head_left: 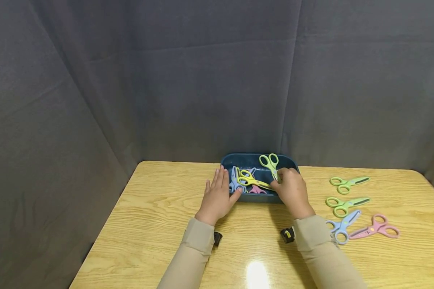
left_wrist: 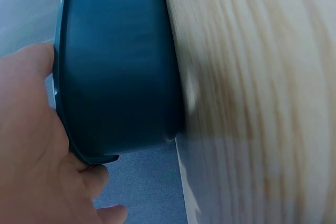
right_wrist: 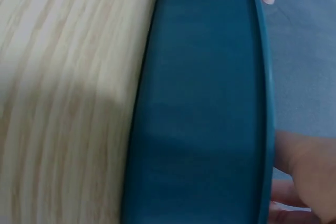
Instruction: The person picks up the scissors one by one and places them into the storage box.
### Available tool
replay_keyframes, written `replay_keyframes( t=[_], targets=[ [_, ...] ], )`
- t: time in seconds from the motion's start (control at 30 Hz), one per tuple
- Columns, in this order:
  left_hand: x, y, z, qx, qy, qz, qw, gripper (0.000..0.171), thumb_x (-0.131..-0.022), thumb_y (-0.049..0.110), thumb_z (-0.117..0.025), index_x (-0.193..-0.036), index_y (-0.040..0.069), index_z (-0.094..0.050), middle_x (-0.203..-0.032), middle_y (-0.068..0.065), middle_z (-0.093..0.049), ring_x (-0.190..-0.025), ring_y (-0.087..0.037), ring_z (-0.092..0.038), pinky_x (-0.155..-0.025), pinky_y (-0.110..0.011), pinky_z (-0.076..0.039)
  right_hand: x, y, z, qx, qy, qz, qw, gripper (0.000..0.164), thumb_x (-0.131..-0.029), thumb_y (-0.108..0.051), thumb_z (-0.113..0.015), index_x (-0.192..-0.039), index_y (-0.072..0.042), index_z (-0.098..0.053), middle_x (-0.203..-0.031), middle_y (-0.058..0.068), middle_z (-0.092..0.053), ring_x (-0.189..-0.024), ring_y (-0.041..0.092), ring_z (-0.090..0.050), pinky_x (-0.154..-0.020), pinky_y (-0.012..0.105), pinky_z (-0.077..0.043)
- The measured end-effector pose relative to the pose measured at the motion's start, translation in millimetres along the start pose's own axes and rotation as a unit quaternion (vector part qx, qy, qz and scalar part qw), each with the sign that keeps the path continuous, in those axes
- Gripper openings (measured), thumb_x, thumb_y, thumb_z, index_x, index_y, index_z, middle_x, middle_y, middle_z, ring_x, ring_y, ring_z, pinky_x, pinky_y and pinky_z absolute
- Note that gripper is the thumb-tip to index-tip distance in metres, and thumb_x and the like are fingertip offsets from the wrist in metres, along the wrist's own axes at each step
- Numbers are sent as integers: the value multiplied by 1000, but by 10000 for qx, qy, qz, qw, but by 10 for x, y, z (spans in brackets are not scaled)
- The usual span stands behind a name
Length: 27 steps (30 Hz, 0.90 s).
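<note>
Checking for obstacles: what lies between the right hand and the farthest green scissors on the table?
The head view shows bare tabletop between the right hand and those green scissors.

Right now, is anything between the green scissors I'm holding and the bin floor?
Partly: yellow scissors in the bin reach toward your right hand, which hides what's below it. Behind the yellow pair, bare bin floor shows, left of the green scissors.

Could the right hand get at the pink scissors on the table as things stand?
Probably yes: nothing covers the pink scissors, though the right hand would first have to release the green scissors it holds.
</note>
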State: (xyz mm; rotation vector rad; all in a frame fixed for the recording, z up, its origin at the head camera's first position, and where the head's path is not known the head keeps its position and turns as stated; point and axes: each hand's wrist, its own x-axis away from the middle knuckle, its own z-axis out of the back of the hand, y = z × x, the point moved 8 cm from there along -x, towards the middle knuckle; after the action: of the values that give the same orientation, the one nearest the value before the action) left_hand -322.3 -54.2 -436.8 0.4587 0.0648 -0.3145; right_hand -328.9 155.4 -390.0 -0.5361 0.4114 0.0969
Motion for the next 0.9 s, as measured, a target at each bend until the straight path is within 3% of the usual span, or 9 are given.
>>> replay_keyframes(
  t=[0.13,0.57,0.9],
  targets=[
    [5,7,7,28,3,13,10000,82,-105,55,-43,-160,-1,-18,-169,-15,-6,-156,-29,-5,-122,-58,-11,-17,9,-69,-10,-144,-65,9999,32,-77,-1,-71,-61,-9,-44,-65,2,-32,-63,22,-36,-56,33,-25],
    [-17,-4,-2,-66,3,-9,10000,82,-106,56,-41,-160,-2,-18,-169,-16,-5,-156,-31,-7,-122,-59,-13,-43,38,-148,172,-472,-340,9982,25,-78,-5,-71,-61,-7,-52,-65,4,-43,-62,23,-45,-55,34,-32],
    [-3,-3,-3,-1,11,-5,10000,82,-106,55,-42,-160,-2,-19,-169,-15,-6,-156,-30,-5,-122,-58,-12,-43,69,-220,360,-1096,-666,9911,28,-83,-9,-75,-62,-6,-55,-63,2,-44,-60,21,-46,-55,33,-31]
  ],
)
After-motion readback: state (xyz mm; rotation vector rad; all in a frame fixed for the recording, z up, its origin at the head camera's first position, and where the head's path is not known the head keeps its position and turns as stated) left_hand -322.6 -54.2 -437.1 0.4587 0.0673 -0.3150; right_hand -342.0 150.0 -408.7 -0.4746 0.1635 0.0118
